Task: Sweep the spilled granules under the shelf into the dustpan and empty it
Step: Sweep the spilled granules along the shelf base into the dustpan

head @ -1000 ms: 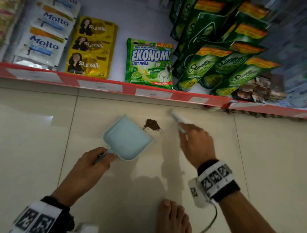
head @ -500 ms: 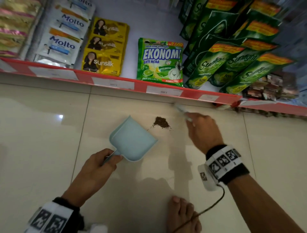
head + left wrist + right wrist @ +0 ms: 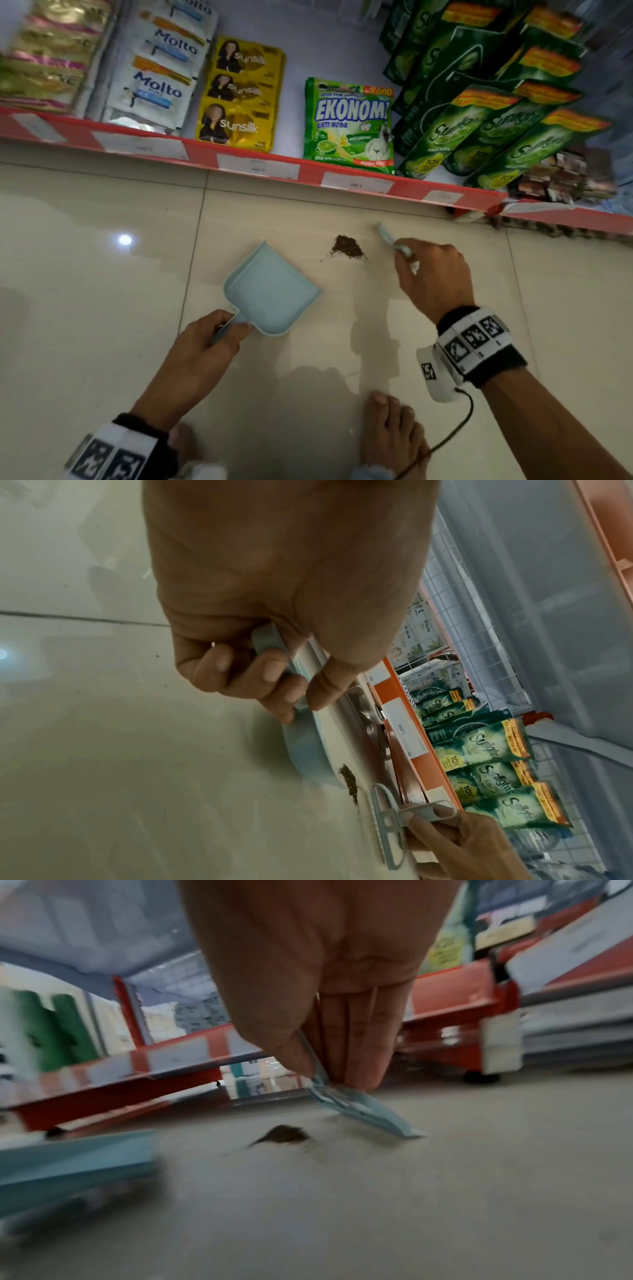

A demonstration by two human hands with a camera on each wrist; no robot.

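Note:
A small heap of dark brown granules (image 3: 346, 247) (image 3: 286, 1134) (image 3: 350, 779) lies on the cream floor tiles in front of the shelf. A pale blue dustpan (image 3: 272, 294) (image 3: 306, 753) (image 3: 73, 1160) rests on the floor just left of the heap, mouth toward it. My left hand (image 3: 219, 339) (image 3: 270, 685) grips its short handle. My right hand (image 3: 430, 274) (image 3: 329, 1053) pinches a small pale blue brush (image 3: 390, 234) (image 3: 356, 1110) (image 3: 387, 829), which touches the floor just right of the heap.
The red-edged bottom shelf (image 3: 260, 164) runs across the back with Molto, Sunsilk, Ekonomi (image 3: 349, 123) and Sunlight (image 3: 486, 130) packets. A second shelf edge (image 3: 565, 216) continues at right. My bare feet (image 3: 390, 431) stand close below the hands.
The view has shifted, so everything sits further right and lower in frame. The brush stays just right of the heap and the dustpan just left of it; the granules have not moved.

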